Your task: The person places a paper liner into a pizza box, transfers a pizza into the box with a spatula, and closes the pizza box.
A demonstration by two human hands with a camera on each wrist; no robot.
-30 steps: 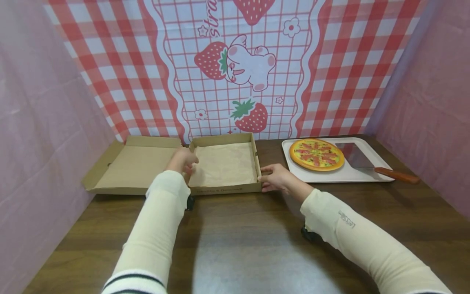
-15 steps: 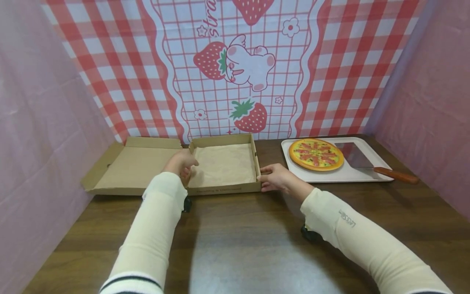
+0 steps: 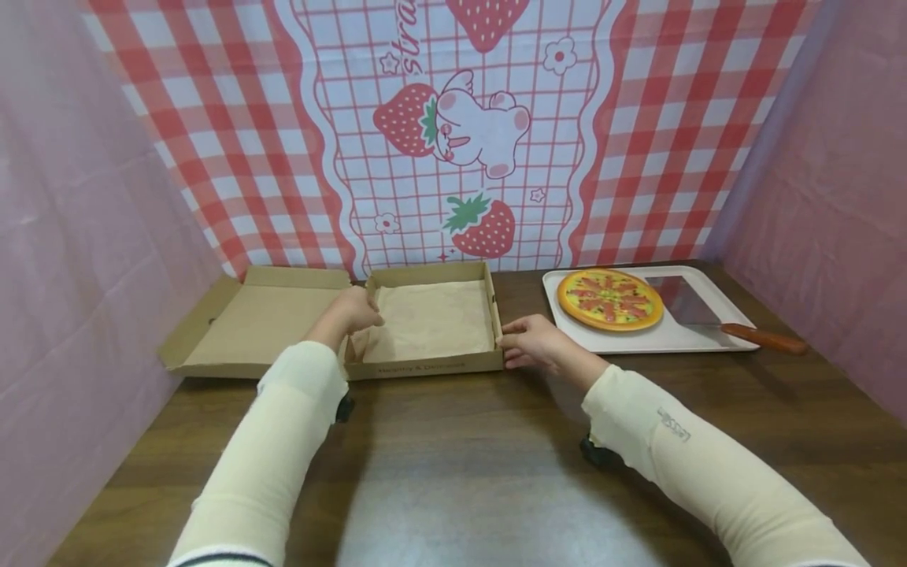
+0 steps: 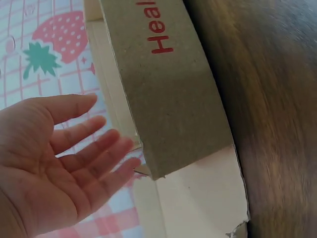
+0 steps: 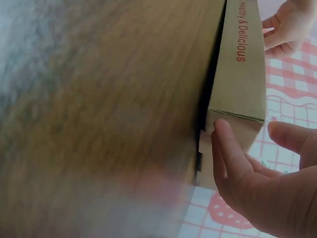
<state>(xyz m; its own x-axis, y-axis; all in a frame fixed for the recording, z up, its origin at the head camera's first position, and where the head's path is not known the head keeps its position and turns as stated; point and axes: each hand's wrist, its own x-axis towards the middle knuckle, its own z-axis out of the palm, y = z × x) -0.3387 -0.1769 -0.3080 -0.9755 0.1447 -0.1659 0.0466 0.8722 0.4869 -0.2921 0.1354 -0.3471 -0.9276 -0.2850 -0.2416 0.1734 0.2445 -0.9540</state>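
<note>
Cardboard box (image 3: 482,362) at frame centre, top open, lid (image 3: 262,323) spread at centre left. Right hand (image 3: 534,344) at box's right wall: fingers nearly straight, touching card, thumb apart from them. Left hand (image 3: 357,309) by box's left edge: fingers loosely extended, gripping nothing; contact unclear. Steadying box well likely calls for light, even fingertip pressure — thin card could buckle. Versus half second ago: left sleeve (image 3: 248,457) sits further left, baring box's front-left corner; right hand, and pizza (image 3: 611,300) on tray (image 3: 638,342) at right, look unchanged.
</note>
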